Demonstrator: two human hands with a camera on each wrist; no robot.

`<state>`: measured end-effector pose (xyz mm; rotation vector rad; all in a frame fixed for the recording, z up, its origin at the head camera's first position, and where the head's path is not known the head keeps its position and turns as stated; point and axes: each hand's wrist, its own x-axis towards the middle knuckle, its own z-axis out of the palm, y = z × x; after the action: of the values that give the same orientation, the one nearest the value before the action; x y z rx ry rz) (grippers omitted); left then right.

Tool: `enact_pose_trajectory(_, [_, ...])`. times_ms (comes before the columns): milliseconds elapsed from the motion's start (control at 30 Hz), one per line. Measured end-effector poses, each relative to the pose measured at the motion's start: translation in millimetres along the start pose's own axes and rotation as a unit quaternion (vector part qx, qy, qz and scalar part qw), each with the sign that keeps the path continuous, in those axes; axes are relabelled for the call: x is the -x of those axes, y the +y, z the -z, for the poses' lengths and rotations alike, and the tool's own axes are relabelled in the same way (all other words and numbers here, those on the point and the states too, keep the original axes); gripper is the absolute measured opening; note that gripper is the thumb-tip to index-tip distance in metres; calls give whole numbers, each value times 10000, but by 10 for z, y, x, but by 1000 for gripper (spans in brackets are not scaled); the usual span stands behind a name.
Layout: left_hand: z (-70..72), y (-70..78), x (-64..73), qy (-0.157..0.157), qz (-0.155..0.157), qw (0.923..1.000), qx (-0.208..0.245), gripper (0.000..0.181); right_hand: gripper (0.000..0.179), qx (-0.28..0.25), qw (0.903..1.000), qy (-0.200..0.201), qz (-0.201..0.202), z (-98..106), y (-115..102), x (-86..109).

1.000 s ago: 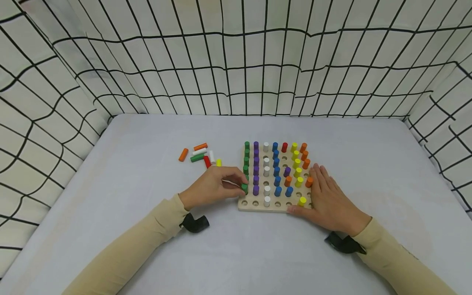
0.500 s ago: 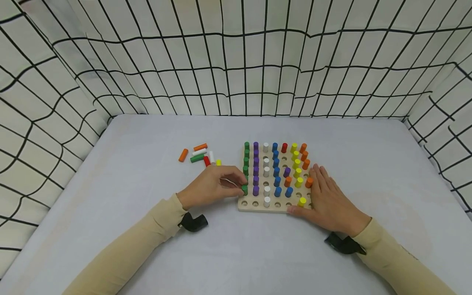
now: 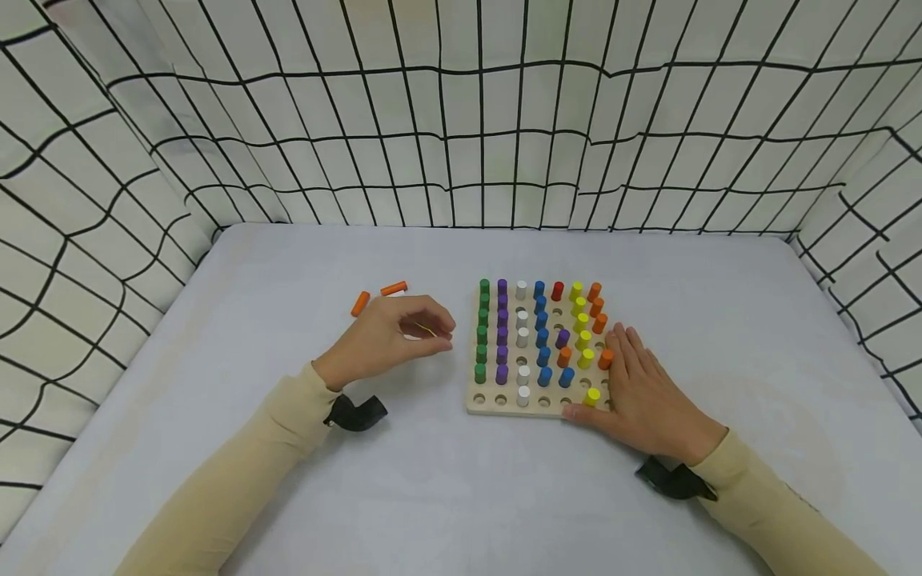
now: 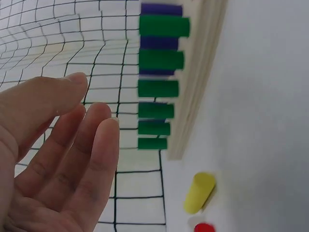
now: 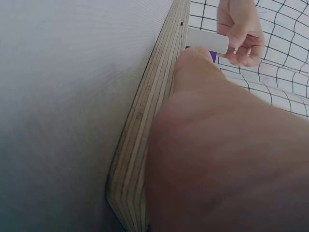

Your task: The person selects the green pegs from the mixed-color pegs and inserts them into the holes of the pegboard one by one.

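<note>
My left hand (image 3: 389, 336) hovers left of the wooden pegboard (image 3: 490, 410), over the loose pegs, its fingers loosely bent with nothing between them. In the left wrist view a gap shows between thumb and fingertips. Along the board's left edge stands a column of upright green pegs (image 3: 482, 336), with purple pegs (image 3: 502, 336) beside it. My right hand (image 3: 641, 392) lies against the board's right side, fingers straight and thumb at the front edge. In the right wrist view it covers much of the board, with a white peg (image 5: 205, 39) beyond the thumb.
Two orange pegs (image 3: 361, 304) lie loose on the white table (image 3: 461, 496). A yellow peg (image 4: 199, 192) and a red peg (image 4: 205, 227) lie beyond the board in the left wrist view; my left hand hides them from the head camera. Black wire grid (image 3: 461, 136) encloses the table's back and sides.
My left hand has let go of the front green peg, which stays upright in the board, and has moved up and left over the loose pegs. My right hand keeps its place.
</note>
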<state>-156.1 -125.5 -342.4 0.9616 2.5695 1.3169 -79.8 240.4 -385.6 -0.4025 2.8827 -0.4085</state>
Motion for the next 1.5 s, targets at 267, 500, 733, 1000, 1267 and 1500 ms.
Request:
enact_pose_trajectory(267, [226, -51, -14, 478, 209, 9984, -218, 21, 130, 16, 10000, 17, 6, 0, 4, -2])
enact_pose_trajectory(500, [334, -134, -12, 750, 507, 9955, -290, 20, 130, 8, 10000, 13, 10, 3, 1, -3])
enact_pose_trajectory(733, [389, -211, 20, 847, 649, 9939, -295, 20, 130, 33, 10000, -47, -1, -9, 2, -10])
enact_pose_trajectory(1000, [455, -360, 52, 919, 955, 9903, -411, 23, 132, 67, 9999, -137, -82, -18, 16, -13])
enact_pose_trajectory(1267, [521, -506, 66, 775, 1214, 9875, -635, 23, 133, 104, 9998, -142, -74, -7, 18, -7])
enact_pose_trajectory(1500, [519, -624, 90, 546, 1422, 9864, -618, 26, 132, 114, 9998, -149, -64, -1, -3, -9])
